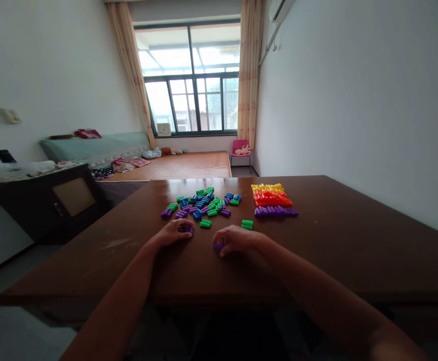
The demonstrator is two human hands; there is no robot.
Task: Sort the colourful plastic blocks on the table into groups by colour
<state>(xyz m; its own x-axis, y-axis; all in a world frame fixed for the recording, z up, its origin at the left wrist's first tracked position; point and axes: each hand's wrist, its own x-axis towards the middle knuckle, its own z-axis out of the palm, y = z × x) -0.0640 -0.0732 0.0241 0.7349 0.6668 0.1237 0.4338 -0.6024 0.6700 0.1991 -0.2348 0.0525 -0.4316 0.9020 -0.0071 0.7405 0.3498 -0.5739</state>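
My left hand is closed around a small purple piece near the front of the loose pile. Between the thumb and fingers of my right hand sits another purple piece, low over the table. The pieces look like short paired plastic tubes; their exact kind is too small to tell. Ahead lies a loose pile of green, blue and purple pieces. Two green pieces, one between my hands and one beyond my right hand, lie apart from it.
On the brown table, sorted rows stand at the right: yellow, red-orange and purple. Behind the table are a bed and a pink chair. A dark cabinet stands at the left.
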